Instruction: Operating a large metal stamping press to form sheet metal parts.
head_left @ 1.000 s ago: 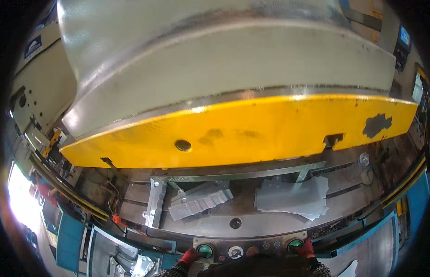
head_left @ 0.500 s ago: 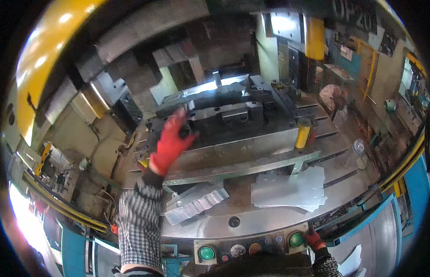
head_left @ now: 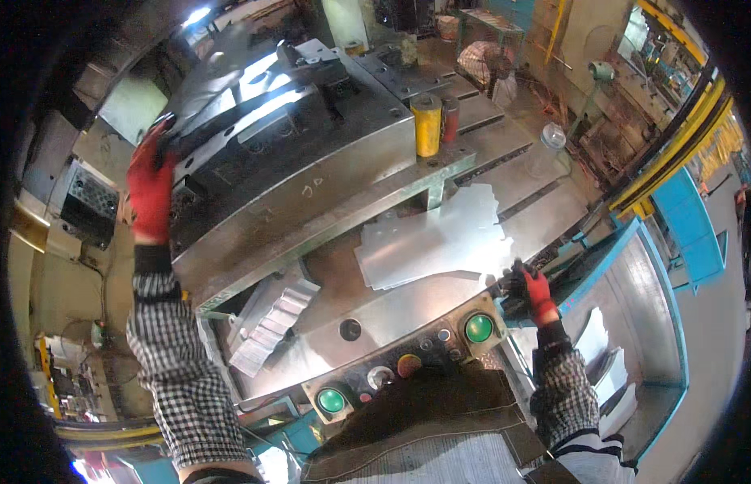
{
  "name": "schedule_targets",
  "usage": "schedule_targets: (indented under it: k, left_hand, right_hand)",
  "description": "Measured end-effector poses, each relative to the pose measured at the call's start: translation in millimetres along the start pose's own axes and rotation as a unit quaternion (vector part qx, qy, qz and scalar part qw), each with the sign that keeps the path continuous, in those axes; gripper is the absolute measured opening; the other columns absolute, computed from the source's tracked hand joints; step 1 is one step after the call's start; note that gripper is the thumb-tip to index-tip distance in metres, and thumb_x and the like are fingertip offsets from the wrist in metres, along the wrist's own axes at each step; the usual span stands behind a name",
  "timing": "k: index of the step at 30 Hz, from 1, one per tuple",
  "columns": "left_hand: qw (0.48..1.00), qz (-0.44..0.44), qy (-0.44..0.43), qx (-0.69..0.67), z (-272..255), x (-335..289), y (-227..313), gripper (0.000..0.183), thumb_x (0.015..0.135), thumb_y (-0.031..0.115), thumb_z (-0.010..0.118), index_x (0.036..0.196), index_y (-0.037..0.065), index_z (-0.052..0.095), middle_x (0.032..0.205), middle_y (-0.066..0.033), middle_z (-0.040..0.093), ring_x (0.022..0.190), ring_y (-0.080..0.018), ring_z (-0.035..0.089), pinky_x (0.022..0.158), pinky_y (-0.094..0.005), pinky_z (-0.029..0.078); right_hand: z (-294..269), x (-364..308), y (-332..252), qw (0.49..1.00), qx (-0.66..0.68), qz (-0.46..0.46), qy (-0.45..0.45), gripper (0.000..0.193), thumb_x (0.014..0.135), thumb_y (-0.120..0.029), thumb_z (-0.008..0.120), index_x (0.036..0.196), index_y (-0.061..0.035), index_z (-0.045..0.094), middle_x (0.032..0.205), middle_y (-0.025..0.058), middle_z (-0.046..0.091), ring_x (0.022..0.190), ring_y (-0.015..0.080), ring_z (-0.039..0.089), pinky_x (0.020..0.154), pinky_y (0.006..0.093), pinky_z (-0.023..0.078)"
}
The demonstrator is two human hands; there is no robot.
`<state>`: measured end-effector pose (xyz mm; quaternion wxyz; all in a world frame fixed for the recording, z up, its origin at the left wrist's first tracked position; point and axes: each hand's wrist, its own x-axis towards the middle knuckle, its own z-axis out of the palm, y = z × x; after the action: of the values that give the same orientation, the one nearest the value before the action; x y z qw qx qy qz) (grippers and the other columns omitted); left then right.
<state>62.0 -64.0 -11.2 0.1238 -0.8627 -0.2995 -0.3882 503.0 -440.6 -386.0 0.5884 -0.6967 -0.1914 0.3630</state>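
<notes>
My left hand (head_left: pixel 152 185), in a red glove with dark fingertips, is at the left end of a dark steel die (head_left: pixel 287 153). Its fingers are closed on the edge of a grey sheet-metal part (head_left: pixel 204 93), which is blurred and tilted above the die. My right hand (head_left: pixel 533 292), gloved the same way, is by the near right corner of a stack of flat metal sheets (head_left: pixel 432 238). Its dark fingers look apart and reach toward that corner; whether they touch it is hard to see. A ribbed metal piece (head_left: pixel 275 327) lies at the left of the press table.
A control panel with two green buttons (head_left: pixel 331 401) (head_left: pixel 478 327) is right in front of me. Yellow (head_left: pixel 426 125) and red posts stand at the die's right corner. A blue-framed bin (head_left: pixel 646 298) at the right holds metal pieces. A greenish rail (head_left: pixel 327 242) runs before the die.
My view has turned to the right. My left hand has gone from spread fingers over the die to gripping the metal part. My right hand has left the green button for the stacked sheets.
</notes>
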Motion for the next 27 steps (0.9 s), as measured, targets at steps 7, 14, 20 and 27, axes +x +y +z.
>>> schedule_targets:
  k: [7, 14, 20, 27]
  left_hand:
    - [0.972, -0.213, 0.103, -0.016, -77, -153, 16, 0.040, 0.072, -0.006, 0.050, 0.112, 0.003, 0.050, 0.109, -0.0096, 0.054, 0.095, -0.0154, 0.052, 0.081, -0.0271, 0.040]
    - [0.883, -0.451, 0.124, 0.049, -143, -342, 7, 0.041, 0.069, -0.006, 0.049, 0.109, 0.002, 0.052, 0.096, -0.0112, 0.058, 0.087, -0.0179, 0.055, 0.077, -0.0273, 0.041]
    - [0.771, -0.617, 0.127, 0.097, -124, -453, -15, 0.024, 0.072, 0.010, 0.052, 0.094, 0.005, 0.057, 0.073, -0.0102, 0.060, 0.068, -0.0231, 0.057, 0.064, -0.0301, 0.044]
    - [0.745, -0.663, -0.014, 0.071, -32, -413, -35, 0.028, 0.070, 0.022, 0.055, 0.095, 0.009, 0.056, 0.080, -0.0160, 0.059, 0.075, -0.0303, 0.058, 0.067, -0.0399, 0.045]
  right_hand:
    - [0, 75, -12, 0.927, -0.370, 0.057, 0.018, 0.044, 0.074, -0.049, 0.057, 0.072, -0.0053, 0.061, 0.058, 0.0028, 0.055, 0.045, 0.0111, 0.047, 0.041, 0.0262, 0.036]
    - [31, 32, -32, 0.977, -0.058, 0.192, -0.077, 0.033, 0.077, -0.038, 0.057, 0.060, -0.0118, 0.050, 0.050, -0.0048, 0.039, 0.039, 0.0060, 0.035, 0.037, 0.0225, 0.029]
    - [18, 11, 0, 0.974, -0.146, 0.150, -0.083, 0.033, 0.082, -0.040, 0.050, 0.073, -0.0085, 0.053, 0.057, 0.0005, 0.042, 0.050, 0.0099, 0.043, 0.046, 0.0245, 0.039]
    - [-2, 9, -17, 0.969, 0.047, 0.202, -0.135, 0.035, 0.083, -0.041, 0.047, 0.085, -0.0071, 0.055, 0.064, 0.0029, 0.054, 0.052, 0.0128, 0.051, 0.045, 0.0207, 0.039]
